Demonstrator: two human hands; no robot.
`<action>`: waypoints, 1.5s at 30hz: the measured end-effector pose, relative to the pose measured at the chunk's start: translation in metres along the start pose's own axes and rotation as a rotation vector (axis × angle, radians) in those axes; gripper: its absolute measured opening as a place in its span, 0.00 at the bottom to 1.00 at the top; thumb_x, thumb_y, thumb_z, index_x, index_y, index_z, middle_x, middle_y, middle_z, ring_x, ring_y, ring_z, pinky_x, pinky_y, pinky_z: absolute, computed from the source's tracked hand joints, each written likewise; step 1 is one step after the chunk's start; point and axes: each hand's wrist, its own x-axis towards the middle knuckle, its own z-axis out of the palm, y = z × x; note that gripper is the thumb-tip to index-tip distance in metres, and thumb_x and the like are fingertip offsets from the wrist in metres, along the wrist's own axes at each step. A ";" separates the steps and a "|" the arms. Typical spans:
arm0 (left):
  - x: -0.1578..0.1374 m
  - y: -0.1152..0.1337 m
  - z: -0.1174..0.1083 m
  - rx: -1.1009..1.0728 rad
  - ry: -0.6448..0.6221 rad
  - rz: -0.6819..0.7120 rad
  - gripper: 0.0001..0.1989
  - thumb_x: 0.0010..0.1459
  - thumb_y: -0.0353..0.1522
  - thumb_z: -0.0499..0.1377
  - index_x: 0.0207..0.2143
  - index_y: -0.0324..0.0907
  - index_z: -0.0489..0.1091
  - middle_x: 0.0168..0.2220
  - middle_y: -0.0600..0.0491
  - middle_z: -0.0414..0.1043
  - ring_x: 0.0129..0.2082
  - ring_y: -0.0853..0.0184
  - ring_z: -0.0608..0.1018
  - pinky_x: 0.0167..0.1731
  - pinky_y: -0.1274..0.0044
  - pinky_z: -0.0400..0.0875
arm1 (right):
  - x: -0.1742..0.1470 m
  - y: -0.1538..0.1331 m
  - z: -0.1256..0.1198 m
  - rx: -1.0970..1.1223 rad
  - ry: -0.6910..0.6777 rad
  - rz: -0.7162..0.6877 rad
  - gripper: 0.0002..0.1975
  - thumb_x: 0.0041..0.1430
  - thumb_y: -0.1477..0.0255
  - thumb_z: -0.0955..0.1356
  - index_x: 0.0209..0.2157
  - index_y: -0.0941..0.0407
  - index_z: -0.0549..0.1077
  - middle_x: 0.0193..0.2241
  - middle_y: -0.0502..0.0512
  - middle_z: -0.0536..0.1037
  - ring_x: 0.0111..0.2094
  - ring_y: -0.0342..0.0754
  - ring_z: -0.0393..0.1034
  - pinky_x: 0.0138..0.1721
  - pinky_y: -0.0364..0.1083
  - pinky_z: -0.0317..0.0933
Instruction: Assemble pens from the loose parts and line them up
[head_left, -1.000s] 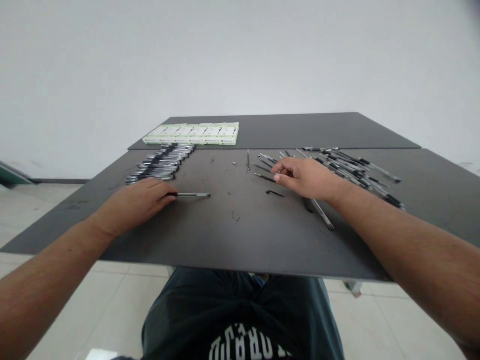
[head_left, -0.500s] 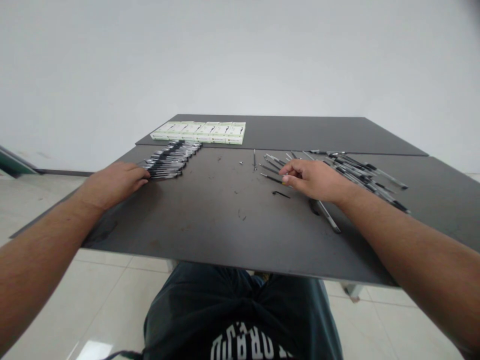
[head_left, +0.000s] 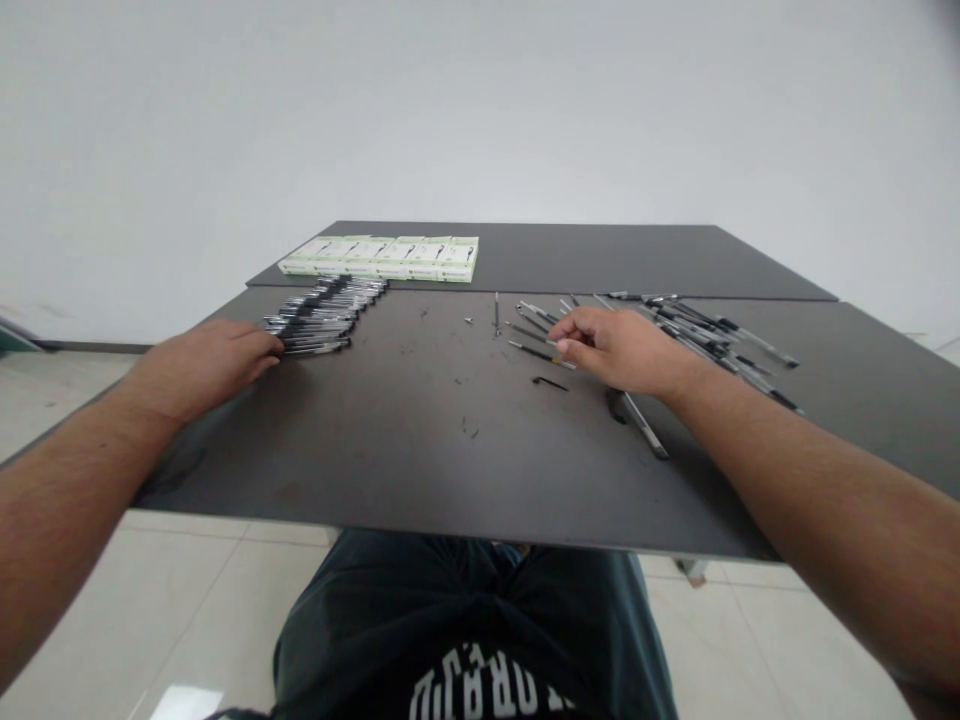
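Observation:
My left hand (head_left: 217,360) rests at the left end of a slanted row of clear pens with black grips (head_left: 326,312). Its thumb and fingers are closed at the end of the nearest pen (head_left: 319,349), which they partly hide. Over on the right, my right hand (head_left: 611,345) is low above several loose pen refills, thumb and forefinger pinched at the end of a thin grey refill (head_left: 529,333). A dark-tipped refill with a yellowish end (head_left: 534,351) lies just in front of the thumb. Other refill ends are hidden behind the fingers.
Flat white-and-green boxes (head_left: 382,258) line the back left. A pile of pens (head_left: 712,345) lies beyond my right forearm, and one pen (head_left: 645,428) nearer me. A small black hooked piece (head_left: 551,383) and a lone refill (head_left: 496,313) lie on the dark table (head_left: 420,450).
The whole view has shifted slightly left. My right hand has moved off the yellowish-ended refill, which now shows more fully, to the grey one behind it. My left hand stays by the row.

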 end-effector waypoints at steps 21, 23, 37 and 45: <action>0.104 0.223 0.010 0.031 0.094 0.635 0.19 0.74 0.40 0.50 0.50 0.43 0.79 0.46 0.46 0.82 0.50 0.55 0.81 0.55 0.65 0.72 | 0.009 0.066 -0.047 -0.297 -0.039 0.312 0.14 0.63 0.67 0.69 0.44 0.54 0.85 0.36 0.54 0.86 0.35 0.51 0.77 0.37 0.47 0.63; 0.103 0.229 0.021 -0.011 0.111 0.641 0.20 0.74 0.39 0.49 0.50 0.43 0.79 0.46 0.45 0.83 0.50 0.54 0.81 0.54 0.65 0.72 | 0.006 0.057 -0.054 -0.303 -0.140 0.334 0.10 0.61 0.66 0.70 0.40 0.53 0.84 0.33 0.53 0.85 0.33 0.50 0.77 0.35 0.47 0.62; 0.093 0.217 0.037 -0.235 -0.006 0.636 0.19 0.71 0.42 0.53 0.49 0.43 0.79 0.45 0.46 0.83 0.48 0.54 0.82 0.54 0.65 0.72 | -0.003 0.017 -0.042 -0.409 -0.504 0.272 0.10 0.59 0.63 0.74 0.41 0.49 0.82 0.37 0.51 0.85 0.37 0.52 0.77 0.33 0.48 0.59; 0.088 0.221 0.038 -0.293 -0.022 0.667 0.15 0.71 0.39 0.55 0.47 0.44 0.79 0.44 0.48 0.83 0.46 0.56 0.82 0.50 0.67 0.71 | -0.004 0.018 -0.036 -0.413 -0.491 0.264 0.15 0.55 0.66 0.73 0.46 0.50 0.81 0.39 0.52 0.86 0.37 0.53 0.79 0.34 0.48 0.60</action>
